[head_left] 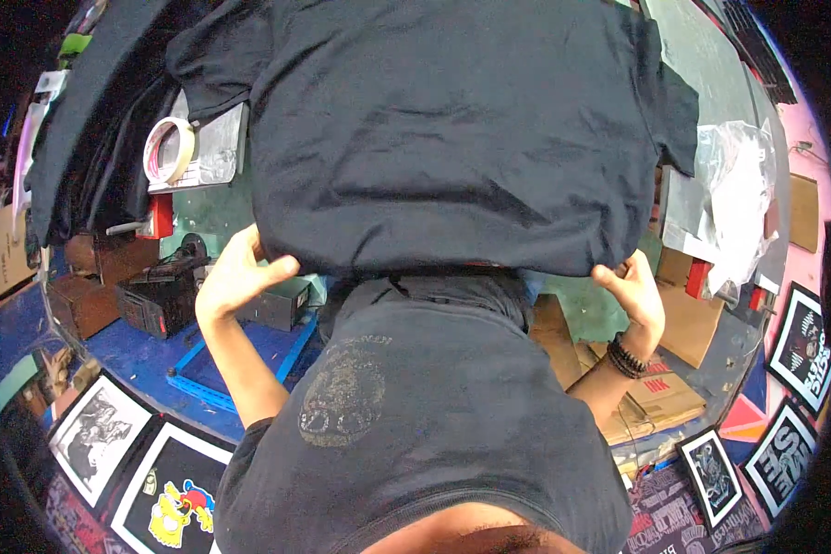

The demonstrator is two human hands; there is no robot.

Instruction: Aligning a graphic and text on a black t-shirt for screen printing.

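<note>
A black T-shirt (471,138) lies spread in front of me, its sleeves out to both sides and its hem toward my body. Soft creases run across the cloth near the hem. At the hem's left end is my left hand (240,282), its fingers tucked behind the fabric and its thumb in front. On the right end, my right hand (635,294) pinches the hem between thumb and curled fingers. A dark beaded bracelet (626,356) circles my right wrist.
A masking tape roll (169,150) stands on a plate left of the shirt. Black garments (111,120) hang at far left. Crumpled clear plastic (739,194) lies at right. Flattened cardboard (660,397), dark boxes (157,300) and a blue frame (198,392) sit lower down.
</note>
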